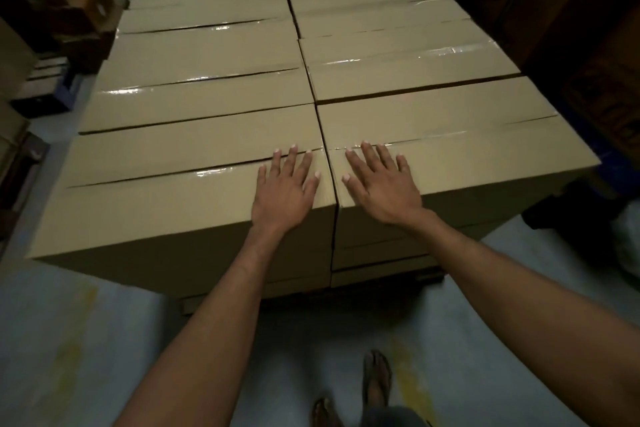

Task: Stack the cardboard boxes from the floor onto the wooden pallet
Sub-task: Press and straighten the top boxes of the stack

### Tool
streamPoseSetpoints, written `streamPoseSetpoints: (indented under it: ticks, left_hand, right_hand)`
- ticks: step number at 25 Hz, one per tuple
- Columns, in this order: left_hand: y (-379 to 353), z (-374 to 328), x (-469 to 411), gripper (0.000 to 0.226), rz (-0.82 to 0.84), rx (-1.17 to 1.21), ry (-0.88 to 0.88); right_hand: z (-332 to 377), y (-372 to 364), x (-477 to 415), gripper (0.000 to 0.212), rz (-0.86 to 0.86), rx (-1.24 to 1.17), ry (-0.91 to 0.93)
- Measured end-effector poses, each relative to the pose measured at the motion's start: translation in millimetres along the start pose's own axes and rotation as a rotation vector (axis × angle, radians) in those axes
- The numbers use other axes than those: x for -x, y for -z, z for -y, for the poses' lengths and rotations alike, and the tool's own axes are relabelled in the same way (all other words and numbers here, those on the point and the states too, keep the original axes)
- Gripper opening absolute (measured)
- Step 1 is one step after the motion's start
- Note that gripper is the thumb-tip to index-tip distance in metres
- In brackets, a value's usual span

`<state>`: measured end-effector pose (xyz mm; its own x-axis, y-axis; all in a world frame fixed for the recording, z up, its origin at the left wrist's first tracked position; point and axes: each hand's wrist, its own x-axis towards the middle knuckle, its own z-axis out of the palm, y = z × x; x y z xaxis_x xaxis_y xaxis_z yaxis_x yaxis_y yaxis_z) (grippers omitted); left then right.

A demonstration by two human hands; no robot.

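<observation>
While both hands lie flat on the top layer, the risk I would watch is a push that slides a box instead of seating it. The tan rectangular cardboard boxes, sealed with glossy clear tape, sit in two columns several layers high. Below the front right box the layer edges look slightly stepped, so that column may not be flush. Too firm a press near the front edge could tip or shift the box outward toward the pale grey concrete floor, where sandalled feet stand close to the stack. Uneven pressure could also widen the narrow seam between the two front boxes and leave a poor base for another layer. The wooden pallet is almost wholly hidden; only a dark strip shows at the foot of the stack, so I cannot tell whether the load overhangs it.

The left hand is fully open, fingers spread and straight, palm down on the front left box near its right end, fingertips reaching the taped flap line. The right hand mirrors it, released and splayed, resting on the left end of the front right box. Neither grips anything; they press or rest just either side of the seam.
</observation>
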<state>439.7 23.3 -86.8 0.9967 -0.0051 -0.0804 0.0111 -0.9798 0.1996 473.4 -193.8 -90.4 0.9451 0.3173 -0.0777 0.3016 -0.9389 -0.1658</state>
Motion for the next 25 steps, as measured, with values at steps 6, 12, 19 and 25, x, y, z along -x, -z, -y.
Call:
streamPoseSetpoints:
  ticks: [6, 12, 19, 25]
  left_hand:
    - [3.1, -7.5, 8.0, 0.062, -0.073, 0.032, 0.042]
    - [-8.0, -20.8, 24.1, 0.067, -0.107, 0.002, 0.128]
    - [-8.3, -18.0, 18.8, 0.07, -0.094, -0.026, 0.135]
    - [-14.6, -27.1, 49.5, 0.074, -0.061, -0.006, 0.212]
  right_hand:
    - [-9.9, 12.2, 11.2, 0.071, 0.021, -0.044, 0.002]
    - [-23.9, 5.4, 22.8, 0.067, -0.04, -0.006, -0.104]
    - [-31.1, 12.2, 13.4, 0.077, 0.078, -0.067, -0.022]
    - [-47.1, 0.7, 48.9, 0.075, -0.052, 0.029, 0.025]
